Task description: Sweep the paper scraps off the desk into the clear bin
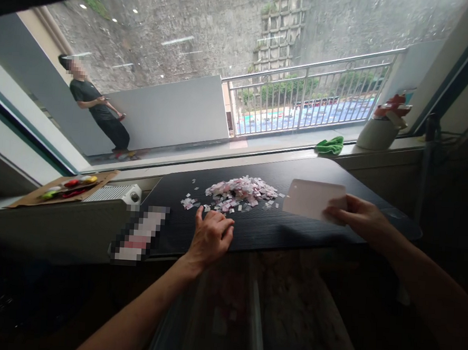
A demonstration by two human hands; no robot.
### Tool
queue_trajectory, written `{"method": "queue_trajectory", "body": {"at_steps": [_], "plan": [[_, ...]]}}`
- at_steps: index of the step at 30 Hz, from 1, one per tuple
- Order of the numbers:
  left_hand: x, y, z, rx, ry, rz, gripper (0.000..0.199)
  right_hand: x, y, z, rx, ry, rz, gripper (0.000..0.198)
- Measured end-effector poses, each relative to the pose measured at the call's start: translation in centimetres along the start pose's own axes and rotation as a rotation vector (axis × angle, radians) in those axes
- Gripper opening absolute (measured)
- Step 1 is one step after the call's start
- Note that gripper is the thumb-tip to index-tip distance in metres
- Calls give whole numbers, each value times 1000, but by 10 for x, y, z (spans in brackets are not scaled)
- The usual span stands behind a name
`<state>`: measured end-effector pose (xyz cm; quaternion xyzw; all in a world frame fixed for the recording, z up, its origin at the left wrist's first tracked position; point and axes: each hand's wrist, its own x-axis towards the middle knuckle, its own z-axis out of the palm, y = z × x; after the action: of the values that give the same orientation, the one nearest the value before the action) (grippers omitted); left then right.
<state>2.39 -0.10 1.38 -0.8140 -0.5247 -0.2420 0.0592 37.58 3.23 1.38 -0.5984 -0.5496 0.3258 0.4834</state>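
Observation:
A heap of small pale pink and white square chips lies on the dark table, with loose chips scattered along its left and near sides. My left hand rests at the near edge of the heap, its index finger stretched out to some stray chips and its thumb apart; I see nothing held in it. To the right of the heap, my right hand grips the right end of a thin, pale rectangular sheet with rounded corners. The sheet is tilted up above the table, and the fingertips are slightly blurred.
Behind the table runs a window sill with a green cloth and a light-coloured pot. At left are a white slatted box and brown cardboard. Outside the glass, a person leans by a wall near a metal railing.

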Motion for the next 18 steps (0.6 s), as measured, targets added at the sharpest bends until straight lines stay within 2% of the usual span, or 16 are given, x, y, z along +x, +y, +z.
{"method": "queue_trajectory", "body": {"at_steps": [4, 10, 14, 18], "plan": [[-4, -23, 7, 9, 79, -98, 18, 12, -2, 20, -8, 140, 7, 26], [-9, -20, 14, 24, 161, -109, 18, 12, -10, 44, 35, 288, 29, 25], [-9, -18, 15, 23, 152, -111, 18, 8, -12, 47, 35, 259, -18, 31], [-9, -18, 17, 15, 171, -110, 20, 9, -7, 49, -164, 218, -149, 31]]}}
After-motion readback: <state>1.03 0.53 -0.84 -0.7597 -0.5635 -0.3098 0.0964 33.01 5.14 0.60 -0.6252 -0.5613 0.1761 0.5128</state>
